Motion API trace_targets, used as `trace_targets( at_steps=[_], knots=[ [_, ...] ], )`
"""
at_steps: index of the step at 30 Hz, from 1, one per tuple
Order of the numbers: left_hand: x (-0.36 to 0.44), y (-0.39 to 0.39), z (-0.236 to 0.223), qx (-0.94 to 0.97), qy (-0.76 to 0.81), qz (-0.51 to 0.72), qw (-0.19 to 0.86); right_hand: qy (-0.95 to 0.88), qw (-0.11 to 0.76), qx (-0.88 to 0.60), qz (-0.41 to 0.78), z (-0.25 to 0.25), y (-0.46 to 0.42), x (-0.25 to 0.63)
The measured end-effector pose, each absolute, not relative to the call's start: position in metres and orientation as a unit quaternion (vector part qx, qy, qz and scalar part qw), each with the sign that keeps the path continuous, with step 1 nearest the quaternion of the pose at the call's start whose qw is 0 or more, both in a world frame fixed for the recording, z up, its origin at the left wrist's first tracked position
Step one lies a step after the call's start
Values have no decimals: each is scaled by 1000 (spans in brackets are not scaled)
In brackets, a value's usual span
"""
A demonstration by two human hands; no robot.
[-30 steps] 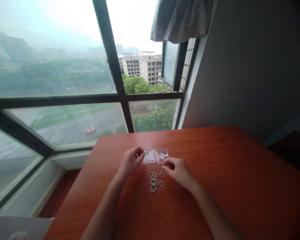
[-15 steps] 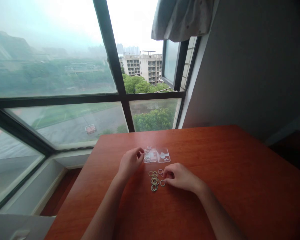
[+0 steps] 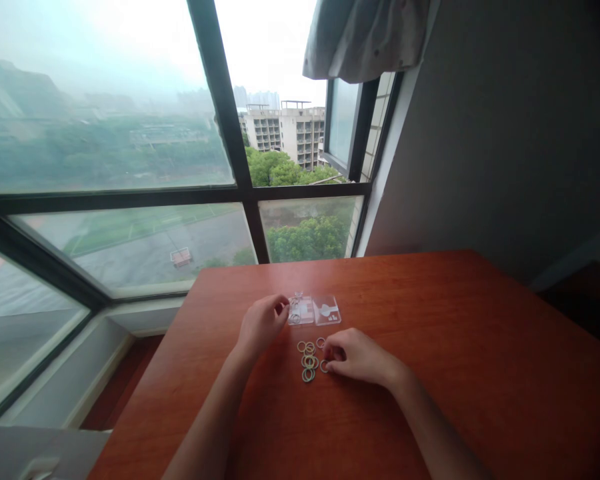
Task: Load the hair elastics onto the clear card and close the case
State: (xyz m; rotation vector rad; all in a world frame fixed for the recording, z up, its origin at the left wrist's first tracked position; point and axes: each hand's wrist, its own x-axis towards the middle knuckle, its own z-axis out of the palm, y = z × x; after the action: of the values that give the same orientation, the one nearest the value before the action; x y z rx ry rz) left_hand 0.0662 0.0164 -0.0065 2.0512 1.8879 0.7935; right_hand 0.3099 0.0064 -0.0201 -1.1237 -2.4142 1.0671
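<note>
My left hand point(image 3: 264, 321) is closed at the left edge of a small clear plastic box point(image 3: 305, 319), its fingertips pinched against the side. The box's lid point(image 3: 327, 311) lies folded open on the right, and a few rings point(image 3: 295, 319) sit in the box's left part. Nearer to me on the table is a cluster of small pale green and yellowish rings point(image 3: 308, 362), some overlapping. My right hand point(image 3: 356, 355) is curled at the cluster's right side, thumb and fingertips closed on the edge of one ring point(image 3: 323, 366). Another pinkish ring point(image 3: 321, 343) lies just beyond those fingers.
The reddish-brown wooden table point(image 3: 420, 307) stretches out on both sides of my arms. Behind it stands a dark-framed window point(image 3: 250, 193) with one pane swung open. A grey curtain point(image 3: 365, 40) hangs at the top, beside a dark wall point(image 3: 480, 147).
My right hand has shifted slightly left and down, so its fingertips now cover the right edge of the ring. My left hand stays at the box.
</note>
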Motion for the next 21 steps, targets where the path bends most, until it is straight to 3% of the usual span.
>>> trace_targets(
  at_steps=[12, 21],
  knots=[
    [68, 16, -5, 707, 640, 274, 124, -843, 149, -373, 357, -24, 8, 310],
    [92, 10, -2, 752, 522, 318, 248, -783, 314, -438, 311, -24, 17, 303]
  ],
)
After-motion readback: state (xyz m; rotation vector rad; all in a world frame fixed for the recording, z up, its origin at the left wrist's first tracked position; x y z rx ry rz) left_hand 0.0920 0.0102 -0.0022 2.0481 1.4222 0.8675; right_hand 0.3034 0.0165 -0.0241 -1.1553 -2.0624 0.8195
